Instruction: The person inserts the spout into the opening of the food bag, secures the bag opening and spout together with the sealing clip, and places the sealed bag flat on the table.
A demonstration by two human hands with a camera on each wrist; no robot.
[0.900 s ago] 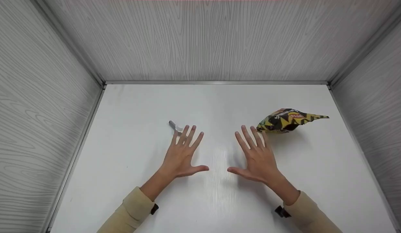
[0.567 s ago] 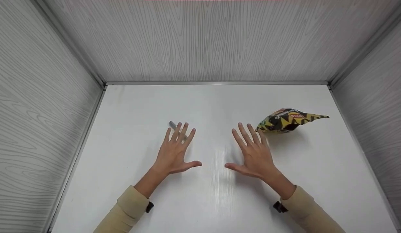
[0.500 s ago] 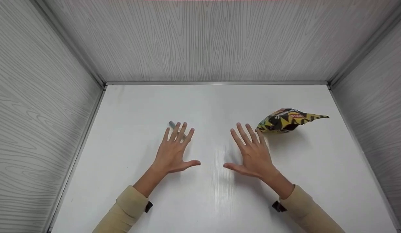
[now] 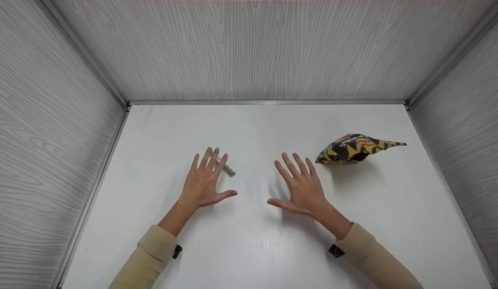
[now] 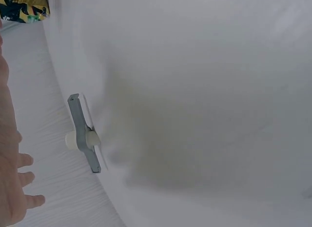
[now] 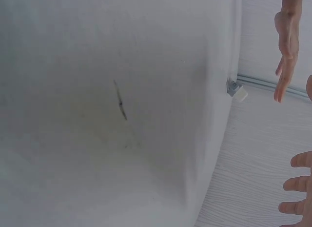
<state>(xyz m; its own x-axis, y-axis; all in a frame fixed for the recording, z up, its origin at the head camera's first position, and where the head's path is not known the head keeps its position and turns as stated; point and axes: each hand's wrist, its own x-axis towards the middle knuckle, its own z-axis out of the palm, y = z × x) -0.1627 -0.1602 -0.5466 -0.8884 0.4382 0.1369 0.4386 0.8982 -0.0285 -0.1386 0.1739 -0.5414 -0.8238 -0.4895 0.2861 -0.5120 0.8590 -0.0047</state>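
Note:
In the head view my left hand (image 4: 201,184) is held over the white table with fingers spread and straight. Beneath its fingertips lies a grey bag-sealing clip (image 4: 229,170), partly hidden by them. The left wrist view shows this clip (image 5: 77,114) as a grey bar with a round white cap at its middle. My right hand (image 4: 305,190) is also spread, holding nothing. Just beyond its fingertips, to the right, rests a yellow-and-black printed packet (image 4: 353,150), with a narrow flattened end pointing right. In the right wrist view the clip (image 6: 237,90) appears small near the table edge.
The white tabletop (image 4: 253,249) is bordered by a metal strip (image 4: 269,102) at the back. Grey wood-grain panels stand at the back (image 4: 265,52), left (image 4: 40,160) and right (image 4: 466,120). Black wrist straps (image 4: 336,251) show at both sleeves.
Both spread hands have drifted left and slightly away from the body. The left fingers now cover the clip's far end, and its near end shows. The packet and clip stay in place.

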